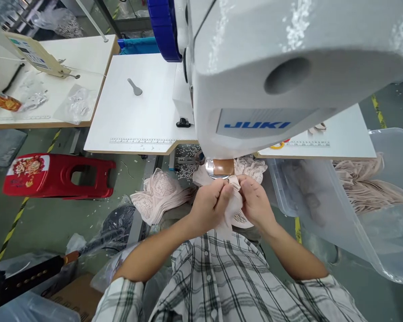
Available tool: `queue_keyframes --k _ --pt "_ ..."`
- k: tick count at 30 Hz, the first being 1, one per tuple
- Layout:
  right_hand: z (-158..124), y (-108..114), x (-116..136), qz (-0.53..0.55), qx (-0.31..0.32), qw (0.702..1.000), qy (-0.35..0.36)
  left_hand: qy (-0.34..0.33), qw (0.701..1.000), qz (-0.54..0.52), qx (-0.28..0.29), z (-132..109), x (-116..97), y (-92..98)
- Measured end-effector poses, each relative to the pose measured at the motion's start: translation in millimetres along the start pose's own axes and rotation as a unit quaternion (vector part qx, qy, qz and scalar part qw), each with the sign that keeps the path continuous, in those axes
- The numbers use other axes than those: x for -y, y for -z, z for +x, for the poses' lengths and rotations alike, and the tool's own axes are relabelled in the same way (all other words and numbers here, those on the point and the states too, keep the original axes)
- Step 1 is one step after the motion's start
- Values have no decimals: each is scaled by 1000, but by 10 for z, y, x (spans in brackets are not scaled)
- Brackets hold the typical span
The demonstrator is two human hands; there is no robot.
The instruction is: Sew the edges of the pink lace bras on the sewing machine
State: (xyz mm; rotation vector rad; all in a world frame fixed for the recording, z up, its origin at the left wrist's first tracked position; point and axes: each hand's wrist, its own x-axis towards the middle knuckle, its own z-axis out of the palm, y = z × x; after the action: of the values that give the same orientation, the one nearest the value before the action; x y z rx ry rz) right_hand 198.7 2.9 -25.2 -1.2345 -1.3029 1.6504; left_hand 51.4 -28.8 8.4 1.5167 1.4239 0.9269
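Note:
Both hands meet in front of a white JUKI sewing machine, just below its head. My left hand is closed, its thumb and fingers pinching a pale pink piece of fabric. Opposite it, my right hand grips the same fabric between thumb and fingers. The cloth hangs down between the hands, and its upper edge lies near a shiny metal plate with a brown surface. More lace fabric shows behind my right hand. The machine head hides the needle area.
A stack of pale lace bra pieces lies left of my hands. At right stands a clear plastic bin with folded fabric. A red stool is on the floor at left. The white table carries a grey tool.

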Motion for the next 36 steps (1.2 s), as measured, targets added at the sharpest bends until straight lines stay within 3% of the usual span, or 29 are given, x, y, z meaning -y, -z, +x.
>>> queue_keyframes --k 4,7,10,15,18,22,28,31,36 --pt "-7 26 169 63 -10 996 -60 29 996 -85 -27 -3 -106 -47" --pt "-114 92 220 55 9 996 -66 12 996 -90 -5 -44 -122 -68" --pt "-137 140 250 15 -18 999 -32 3 998 -64 4 -58 -99 -81" --pt "220 142 427 -124 -60 988 62 35 992 73 -93 0 6 11" --pt "430 164 552 -160 -33 984 66 -8 977 184 -107 26 89 107" --pt "503 219 626 -169 1 984 55 -124 937 310 -97 66 187 169" --pt "545 268 594 -153 9 987 58 -261 870 386 -162 155 224 186" --pt "646 277 559 -166 4 982 92 -271 860 394 -176 186 192 209" --pt "856 281 517 -198 21 967 160 -235 859 423 -169 227 124 256"
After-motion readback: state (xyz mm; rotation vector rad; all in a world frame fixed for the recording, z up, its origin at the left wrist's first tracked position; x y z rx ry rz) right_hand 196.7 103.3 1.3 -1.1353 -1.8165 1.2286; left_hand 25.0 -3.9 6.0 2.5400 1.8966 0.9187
